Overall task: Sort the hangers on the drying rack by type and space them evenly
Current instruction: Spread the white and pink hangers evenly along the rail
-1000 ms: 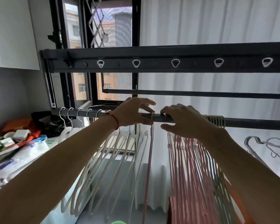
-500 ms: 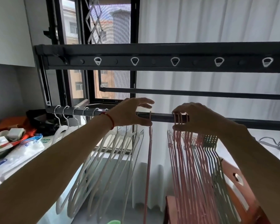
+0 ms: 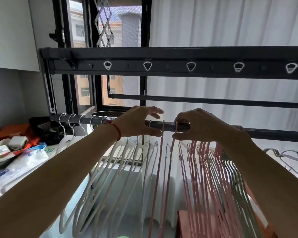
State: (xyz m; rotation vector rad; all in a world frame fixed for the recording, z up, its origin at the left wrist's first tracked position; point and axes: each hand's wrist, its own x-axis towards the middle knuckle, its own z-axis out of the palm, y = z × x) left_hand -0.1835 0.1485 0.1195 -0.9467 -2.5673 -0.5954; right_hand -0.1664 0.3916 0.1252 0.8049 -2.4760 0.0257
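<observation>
A dark metal drying-rack rail [image 3: 88,120] runs horizontally, carrying white plastic hangers [image 3: 110,170] at left and thin pink hangers [image 3: 201,177] bunched at right.

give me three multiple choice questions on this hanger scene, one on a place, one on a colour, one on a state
1. Where do the white hangers hang on the front rail?
A. at the far right end
B. left of the pink hangers
C. on the top bar

2. What colour is the band on the left wrist?
A. red
B. blue
C. green

3. What is the right hand doing?
A. resting flat on the curtain
B. holding a bag
C. pinching a pink hook on the rail

Answers:
1. B, the white ones fill the rail's left part, and the pink hangers hang to their right.
2. A, a red band circles the wrist behind the left hand.
3. C, its fingertips close around a thin pink hook over the rail.
</observation>
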